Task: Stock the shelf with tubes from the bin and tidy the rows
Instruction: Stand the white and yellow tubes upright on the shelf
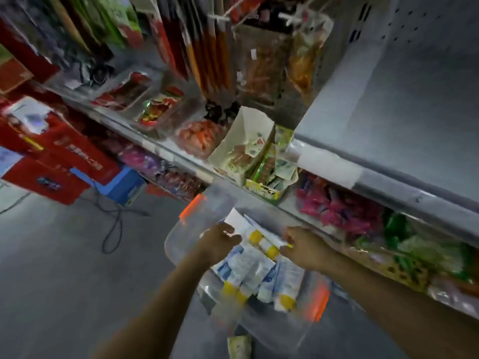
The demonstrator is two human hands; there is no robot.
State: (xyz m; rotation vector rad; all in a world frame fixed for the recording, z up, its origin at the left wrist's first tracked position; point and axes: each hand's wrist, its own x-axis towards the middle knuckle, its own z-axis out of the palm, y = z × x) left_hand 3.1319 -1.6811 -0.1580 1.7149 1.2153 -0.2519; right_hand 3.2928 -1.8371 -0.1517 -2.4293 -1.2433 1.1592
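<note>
A clear plastic bin (181,237) with orange latches stands on the floor below me, in front of the shelf. Several white and blue tubes with yellow caps (246,270) lie inside it. My left hand (220,242) and my right hand (300,242) are both inside the bin. Together they grip a small bunch of tubes (256,235), one hand at each end, with fingers curled round them. The whole frame is motion-blurred.
The grey shelf (337,164) runs from upper left to lower right, with trays of snacks, an open white carton (241,141) and pink packets (337,206). Red boxes (59,156), a blue box and a black cable (114,216) lie on the floor at left.
</note>
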